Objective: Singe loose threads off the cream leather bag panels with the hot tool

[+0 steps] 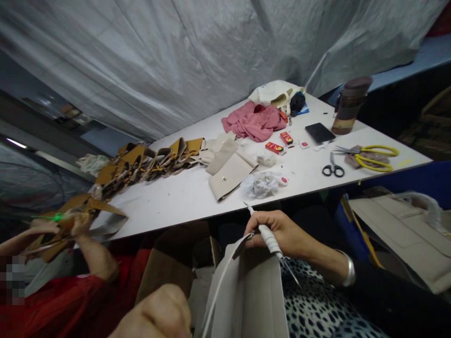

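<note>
My right hand is closed around a slim awl-like tool with a white wrapped handle. A thin point sticks out at each end of the tool. The same fingertips touch the top edge of a beige leather-like bag piece, which stands upright over my lap. A pale cord or edge strip runs down its left side. My left hand is curled into a fist at the bottom edge, left of the bag piece. Whatever its fingers hold is hidden.
On the white table lie beige flaps, a plastic bag, small scissors, yellow-handled scissors, a phone and a pink cloth. A co-worker's hands handle tan pieces at left. A cardboard box stands below.
</note>
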The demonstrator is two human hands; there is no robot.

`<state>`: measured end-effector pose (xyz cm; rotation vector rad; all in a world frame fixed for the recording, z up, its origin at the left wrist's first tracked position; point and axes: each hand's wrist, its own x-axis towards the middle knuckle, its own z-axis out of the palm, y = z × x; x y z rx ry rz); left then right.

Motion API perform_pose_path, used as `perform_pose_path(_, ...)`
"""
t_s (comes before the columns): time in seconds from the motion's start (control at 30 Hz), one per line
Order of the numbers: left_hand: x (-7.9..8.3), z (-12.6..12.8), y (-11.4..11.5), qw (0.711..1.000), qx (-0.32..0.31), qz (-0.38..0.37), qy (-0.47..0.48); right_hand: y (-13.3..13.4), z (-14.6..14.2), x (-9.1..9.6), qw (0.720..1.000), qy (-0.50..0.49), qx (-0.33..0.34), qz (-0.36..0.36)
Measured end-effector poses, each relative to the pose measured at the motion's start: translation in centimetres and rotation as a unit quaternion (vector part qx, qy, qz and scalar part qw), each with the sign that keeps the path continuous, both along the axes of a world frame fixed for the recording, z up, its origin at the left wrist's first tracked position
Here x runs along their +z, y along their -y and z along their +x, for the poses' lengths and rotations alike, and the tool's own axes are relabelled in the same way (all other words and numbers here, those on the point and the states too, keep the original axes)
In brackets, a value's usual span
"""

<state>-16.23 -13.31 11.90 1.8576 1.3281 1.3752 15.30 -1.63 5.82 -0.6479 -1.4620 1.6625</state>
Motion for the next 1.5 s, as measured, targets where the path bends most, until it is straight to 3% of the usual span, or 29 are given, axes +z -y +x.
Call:
perform_pose_path(0.1, -0.5, 3.3, -4.7, 0.990, -0.052, 0.044, 0.122, 0.2, -0.4, -0.3, 1.000, -0.012, 0.013, -0.013)
perform_pose_path(0.17, -1.4, 5.6, -7.5, 0.977, -0.129, -0.056, 0.159, 0.2, -0.6, -0.6, 1.000, -0.002, 0.014, 0.011)
perform_pose_path(0.23, -2.5, 7.7, -9.3, 0.957, -0.184, -0.180, 0.134, 0.1, -0.8, -0.9, 0.999, 0.015, 0.000, 0.037)
perform_pose_path(0.3, -3.6, 9.1, -10.0, 0.934, -0.208, -0.280, 0.078, -0.2, -0.8, -1.5, 0.996, 0.044, -0.032, 0.064)
perform_pose_path(0.37, -4.2, 9.8, -10.0, 0.916, -0.223, -0.333, 0.035, -0.5, -0.8, -2.1, 0.990, 0.084, -0.064, 0.093)
perform_pose_path(0.5, -3.9, 9.8, -10.1, 0.905, -0.256, -0.339, -0.010, -1.2, -0.7, -3.5, 0.980, 0.126, -0.089, 0.129)
perform_pose_path(0.63, -4.3, 10.3, -11.1, 0.926, -0.180, -0.327, -0.058, -2.0, -1.3, -4.6, 0.981, 0.130, -0.081, 0.123)
perform_pose_path(0.77, -7.3, 11.5, -11.6, 0.930, -0.081, -0.357, 0.022, -2.9, -2.2, -6.1, 0.985, 0.131, -0.068, 0.085)
perform_pose_path(0.9, -10.8, 11.8, -11.3, 0.913, -0.001, -0.393, 0.107, -3.7, -2.0, -7.3, 0.985, 0.137, -0.072, 0.072)
perform_pose_path(1.03, -12.9, 11.4, -11.5, 0.874, 0.073, -0.450, 0.169, -4.5, 0.0, -8.0, 0.977, 0.128, -0.129, 0.110)
perform_pose_path(1.17, -14.0, 12.1, -11.9, 0.858, 0.080, -0.471, 0.191, -5.6, 2.7, -8.8, 0.973, 0.121, -0.167, 0.099)
perform_pose_path(1.37, -14.8, 14.3, -12.7, 0.901, 0.092, -0.412, 0.099, -8.2, 5.6, -9.0, 0.917, 0.222, -0.301, 0.140)
perform_pose_path(1.5, -15.2, 15.0, -13.6, 0.911, 0.091, -0.394, 0.081, -10.0, 5.5, -8.9, 0.903, 0.232, -0.344, 0.111)
